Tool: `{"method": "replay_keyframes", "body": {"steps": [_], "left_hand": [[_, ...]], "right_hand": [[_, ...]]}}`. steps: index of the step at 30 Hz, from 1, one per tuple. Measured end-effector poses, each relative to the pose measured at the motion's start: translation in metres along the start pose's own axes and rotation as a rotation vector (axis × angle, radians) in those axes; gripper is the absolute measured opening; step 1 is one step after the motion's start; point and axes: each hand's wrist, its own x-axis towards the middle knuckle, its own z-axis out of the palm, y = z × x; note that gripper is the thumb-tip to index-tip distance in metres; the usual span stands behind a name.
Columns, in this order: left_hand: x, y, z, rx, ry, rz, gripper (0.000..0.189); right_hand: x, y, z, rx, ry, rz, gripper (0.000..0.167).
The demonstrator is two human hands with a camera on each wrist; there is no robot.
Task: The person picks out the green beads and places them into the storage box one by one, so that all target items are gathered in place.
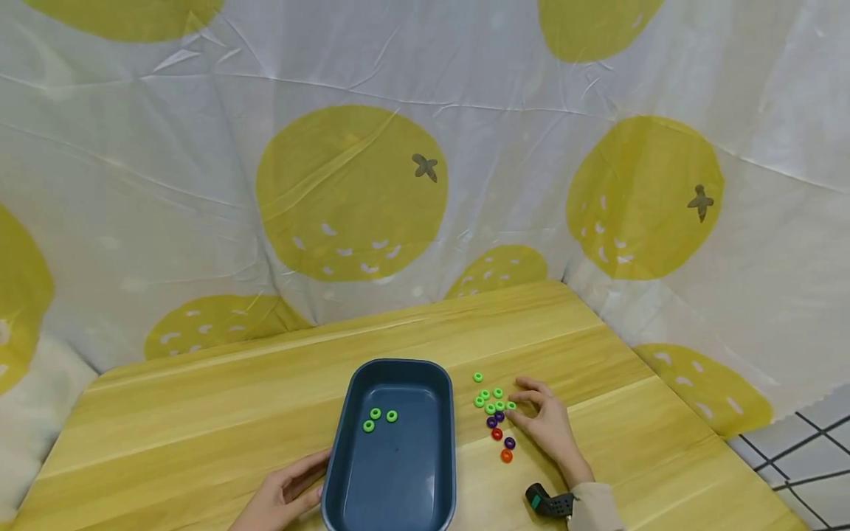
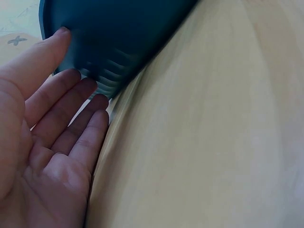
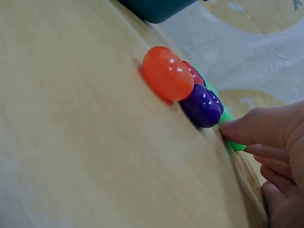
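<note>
A dark blue rectangular tray (image 1: 398, 479) stands on the table with three green rings (image 1: 375, 414) lying inside it. At its left side, the left hand (image 1: 282, 493) touches the wall with loosely bent fingers; the thumb (image 2: 61, 40) lies against the tray wall in the left wrist view. Right of the tray, the right hand (image 1: 547, 428) has its thumb and fingertips around a green ring (image 1: 510, 406) at the edge of a loose group. Near it lie several other green rings (image 1: 498, 393), purple rings (image 1: 509, 443), a red ring (image 1: 496, 434) and an orange ring (image 1: 507, 456).
The wooden table (image 1: 219, 413) carries everything. A black strap-like device (image 1: 547, 503) sits by the right wrist. Behind the table hangs a pale cloth (image 1: 505, 177) with yellow fruit prints. A black wire grid (image 1: 797, 457) shows at the far right.
</note>
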Motion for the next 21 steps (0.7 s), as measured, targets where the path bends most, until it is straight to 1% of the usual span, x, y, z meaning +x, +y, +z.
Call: {"method": "replay_keyframes", "body": {"steps": [5, 11, 14, 18, 21], "left_hand": [[0.0001, -0.0001, 0.0007, 0.023, 0.014, 0.006, 0.052], [-0.0008, 0.0003, 0.0012, 0.031, 0.023, -0.007, 0.051], [-0.0018, 0.0008, 0.0012, 0.035, 0.03, -0.023, 0.051], [-0.0024, 0.0022, 0.002, 0.055, 0.04, -0.039, 0.051], [-0.002, 0.0031, 0.0029, 0.068, 0.043, -0.039, 0.051]], "right_hand": [[0.0001, -0.0011, -0.0002, -0.001, 0.01, -0.007, 0.019], [0.0002, -0.0009, 0.0008, -0.01, 0.011, 0.003, 0.019], [0.0005, -0.0001, 0.0014, -0.015, 0.005, 0.005, 0.02], [0.0004, 0.0018, 0.0017, -0.02, -0.006, 0.011, 0.02], [0.0001, 0.0033, 0.0019, -0.018, -0.007, 0.012, 0.02]]}}
